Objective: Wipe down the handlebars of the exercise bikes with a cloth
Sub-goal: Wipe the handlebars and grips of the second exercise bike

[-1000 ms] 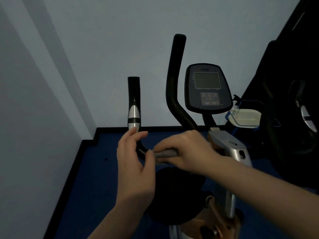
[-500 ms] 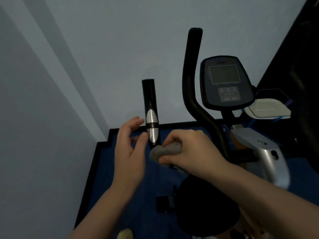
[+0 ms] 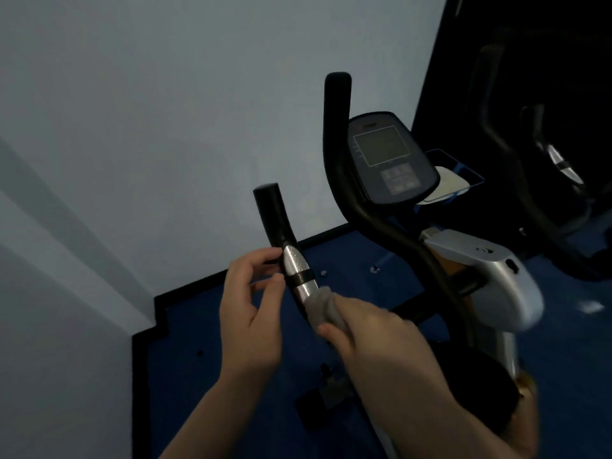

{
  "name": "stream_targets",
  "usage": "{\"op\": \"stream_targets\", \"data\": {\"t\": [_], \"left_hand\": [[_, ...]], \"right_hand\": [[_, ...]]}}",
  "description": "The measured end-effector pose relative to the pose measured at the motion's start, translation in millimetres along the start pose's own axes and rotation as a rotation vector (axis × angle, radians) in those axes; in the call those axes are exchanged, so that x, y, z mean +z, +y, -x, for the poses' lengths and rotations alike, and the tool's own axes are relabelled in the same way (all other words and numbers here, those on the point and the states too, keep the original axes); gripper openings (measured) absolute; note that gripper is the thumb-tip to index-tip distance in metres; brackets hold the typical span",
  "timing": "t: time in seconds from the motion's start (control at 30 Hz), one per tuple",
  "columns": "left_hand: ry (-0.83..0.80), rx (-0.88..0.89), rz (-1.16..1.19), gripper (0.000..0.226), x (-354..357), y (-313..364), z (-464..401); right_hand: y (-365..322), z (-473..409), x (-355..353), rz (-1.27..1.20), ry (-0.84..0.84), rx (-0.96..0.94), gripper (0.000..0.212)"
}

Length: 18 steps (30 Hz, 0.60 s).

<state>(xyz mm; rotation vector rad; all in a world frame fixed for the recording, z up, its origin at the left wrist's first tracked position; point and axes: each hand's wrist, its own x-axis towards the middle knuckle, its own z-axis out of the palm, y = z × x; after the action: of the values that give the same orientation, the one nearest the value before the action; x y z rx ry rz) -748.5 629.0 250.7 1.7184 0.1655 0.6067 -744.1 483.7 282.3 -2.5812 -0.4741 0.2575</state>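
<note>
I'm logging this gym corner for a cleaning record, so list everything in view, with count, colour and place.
Bike: one, silver and black, centre right.
Left handlebar: one, black with silver sensor, centre.
Right handlebar: one, black, upright beside the console.
Console: one, dark with grey screen, upper centre right.
Cloth: one, grey, against the left handlebar below the sensor.
Tray: one, blue-edged, holding something white, behind the console.
Second machine: one, black, dim, far right.
Floor: blue, black edging.
Wall: pale.
Left hand: fingers touching the left handlebar at the sensor.
Right hand: gripping the cloth.
</note>
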Motion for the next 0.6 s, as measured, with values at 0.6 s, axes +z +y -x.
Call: {"op": "stream_targets", "data": {"t": [0.6], "left_hand": [[-0.111,0.248,-0.005,0.031,-27,7,-79]], "right_hand": [[-49,-83,14,-0.432,0.403,0.056,0.019]]}}
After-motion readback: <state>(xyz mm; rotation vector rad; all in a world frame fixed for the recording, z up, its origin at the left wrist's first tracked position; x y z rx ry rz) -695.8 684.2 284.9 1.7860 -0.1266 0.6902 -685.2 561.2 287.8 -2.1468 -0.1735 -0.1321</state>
